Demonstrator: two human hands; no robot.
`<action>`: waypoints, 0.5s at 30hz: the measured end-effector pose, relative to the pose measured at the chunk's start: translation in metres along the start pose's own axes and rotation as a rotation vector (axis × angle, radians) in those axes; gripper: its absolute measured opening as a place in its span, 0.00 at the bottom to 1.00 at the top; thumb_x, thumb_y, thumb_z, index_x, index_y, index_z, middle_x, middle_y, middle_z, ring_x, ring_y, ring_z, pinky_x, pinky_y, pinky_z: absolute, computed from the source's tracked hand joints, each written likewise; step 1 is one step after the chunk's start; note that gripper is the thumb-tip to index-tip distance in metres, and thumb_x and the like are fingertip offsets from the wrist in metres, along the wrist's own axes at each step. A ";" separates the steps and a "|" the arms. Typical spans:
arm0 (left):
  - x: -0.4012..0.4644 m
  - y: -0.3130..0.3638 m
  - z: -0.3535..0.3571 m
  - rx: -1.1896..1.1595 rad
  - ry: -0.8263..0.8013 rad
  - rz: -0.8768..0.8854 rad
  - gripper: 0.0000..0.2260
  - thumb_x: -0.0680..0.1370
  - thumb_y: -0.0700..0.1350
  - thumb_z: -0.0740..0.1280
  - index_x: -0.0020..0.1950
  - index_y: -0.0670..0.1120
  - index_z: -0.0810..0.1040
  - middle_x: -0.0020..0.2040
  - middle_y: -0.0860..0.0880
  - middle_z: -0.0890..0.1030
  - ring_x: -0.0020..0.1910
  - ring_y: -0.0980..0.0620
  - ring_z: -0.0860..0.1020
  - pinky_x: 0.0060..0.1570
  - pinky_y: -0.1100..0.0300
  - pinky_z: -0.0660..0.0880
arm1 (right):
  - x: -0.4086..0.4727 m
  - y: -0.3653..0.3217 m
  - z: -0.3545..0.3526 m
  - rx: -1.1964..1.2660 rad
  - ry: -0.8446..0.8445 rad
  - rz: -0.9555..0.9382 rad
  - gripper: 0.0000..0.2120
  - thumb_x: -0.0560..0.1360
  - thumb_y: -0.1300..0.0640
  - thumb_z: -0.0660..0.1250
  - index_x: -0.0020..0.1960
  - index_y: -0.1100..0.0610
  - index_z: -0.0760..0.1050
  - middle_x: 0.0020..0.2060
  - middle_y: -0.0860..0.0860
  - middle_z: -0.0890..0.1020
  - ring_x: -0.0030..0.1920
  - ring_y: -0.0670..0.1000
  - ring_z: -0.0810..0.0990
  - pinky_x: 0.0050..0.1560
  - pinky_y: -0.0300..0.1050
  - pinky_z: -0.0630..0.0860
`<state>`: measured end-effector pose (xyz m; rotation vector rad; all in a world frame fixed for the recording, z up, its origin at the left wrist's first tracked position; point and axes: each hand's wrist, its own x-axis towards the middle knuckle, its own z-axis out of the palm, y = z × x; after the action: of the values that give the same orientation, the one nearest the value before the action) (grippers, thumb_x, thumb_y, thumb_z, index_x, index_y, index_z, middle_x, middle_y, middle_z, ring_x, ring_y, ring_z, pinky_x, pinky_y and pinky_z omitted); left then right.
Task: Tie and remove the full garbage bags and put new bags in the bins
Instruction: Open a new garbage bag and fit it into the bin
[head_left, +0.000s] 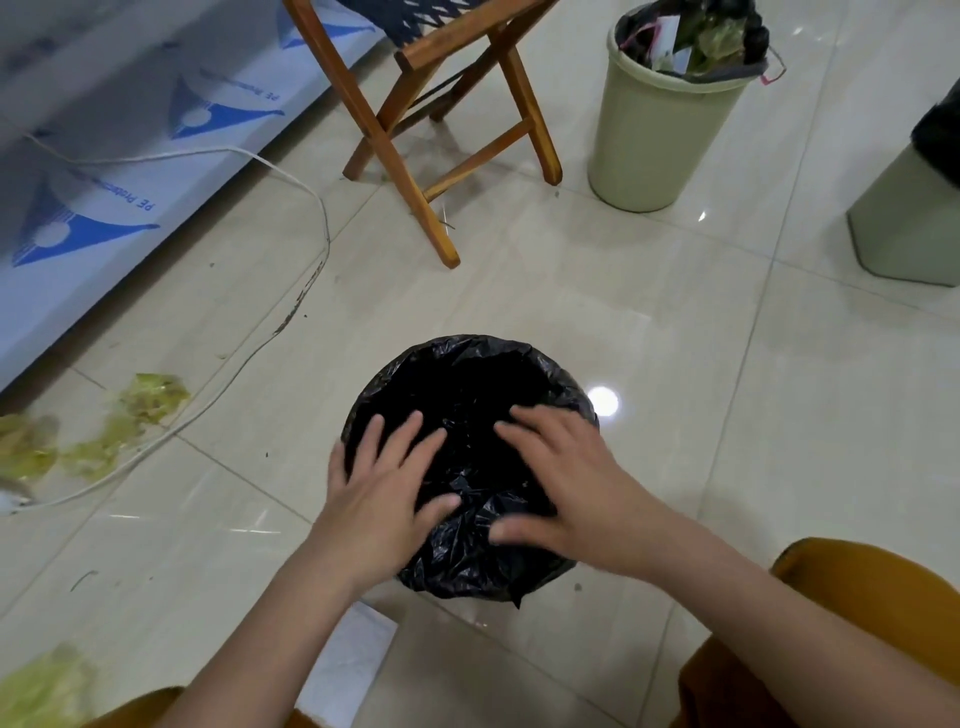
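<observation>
A bin lined with a black bag (470, 415) stands upright on the tiled floor (675, 389) just in front of the person, its round mouth facing straight up toward the camera and its long axis vertical. The bag's edge is folded over the rim all the way round, so the bin's own wall is hidden. Both hands lie over the near half of the opening. The left hand (387, 488) has its fingers spread and straight, palm down on the crumpled plastic at the left rim. The right hand (563, 486) is likewise spread flat, fingers pointing toward the centre of the mouth, thumb low on the near fold; neither grip pinches the plastic.

Well apart, beyond a wooden chair (441, 130), a pale green bin (660, 130) stands upright with a dark bag full of rubbish. Another pale bin (904, 218) sits at the right edge. A white cable (291, 179) and leafy scraps (150, 397) lie on the floor to the left
</observation>
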<state>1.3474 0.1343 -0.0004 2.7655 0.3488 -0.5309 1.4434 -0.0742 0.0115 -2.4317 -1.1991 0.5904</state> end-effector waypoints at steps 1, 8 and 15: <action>-0.002 0.002 0.001 0.030 -0.089 0.008 0.32 0.75 0.70 0.51 0.77 0.63 0.46 0.79 0.60 0.41 0.77 0.51 0.34 0.72 0.43 0.34 | -0.001 -0.005 0.006 -0.060 -0.105 -0.033 0.51 0.66 0.22 0.55 0.79 0.53 0.52 0.78 0.51 0.56 0.77 0.52 0.48 0.78 0.56 0.44; 0.003 0.002 -0.011 0.261 -0.521 -0.015 0.43 0.64 0.79 0.56 0.76 0.65 0.52 0.80 0.58 0.44 0.77 0.50 0.33 0.69 0.42 0.24 | 0.006 -0.015 0.017 -0.410 -0.451 -0.109 0.51 0.65 0.23 0.60 0.79 0.50 0.54 0.74 0.49 0.67 0.76 0.55 0.58 0.75 0.61 0.37; 0.009 0.004 -0.016 0.465 -0.615 -0.093 0.50 0.64 0.81 0.53 0.77 0.51 0.63 0.80 0.49 0.51 0.78 0.48 0.39 0.73 0.49 0.29 | 0.006 -0.019 0.008 -0.670 -0.671 -0.041 0.44 0.67 0.22 0.55 0.69 0.54 0.72 0.63 0.51 0.78 0.69 0.56 0.69 0.77 0.58 0.45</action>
<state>1.3619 0.1375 0.0115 2.8086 0.2239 -1.6049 1.4303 -0.0572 0.0126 -2.8194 -1.9621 1.2189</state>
